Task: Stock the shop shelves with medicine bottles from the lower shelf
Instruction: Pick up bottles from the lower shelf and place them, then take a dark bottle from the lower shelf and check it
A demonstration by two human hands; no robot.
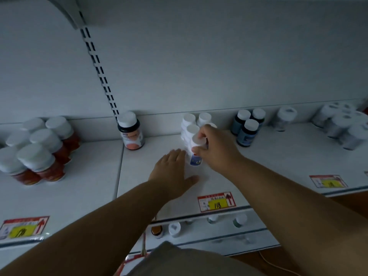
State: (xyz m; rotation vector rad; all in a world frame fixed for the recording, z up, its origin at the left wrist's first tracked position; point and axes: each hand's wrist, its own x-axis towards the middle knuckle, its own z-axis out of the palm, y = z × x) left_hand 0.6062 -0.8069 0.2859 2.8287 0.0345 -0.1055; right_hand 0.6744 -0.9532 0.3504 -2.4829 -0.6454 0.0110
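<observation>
Right hand: grips white bottle, at front of white bottle group.
Left hand: flat, fingers straight, on shelf.
Free room: bare shelf toward front edge, near price tag.

On the shelf, a cluster of bottles stands at far left. Right of it, against the back wall, stands a lone bottle. Further right is a small group, with the held bottle just before it, between the left hand and right hand. Three bottles stand right of those (more beyond them, blurred). A price tag sits at the front edge; below it, bottles on the lower shelf.
</observation>
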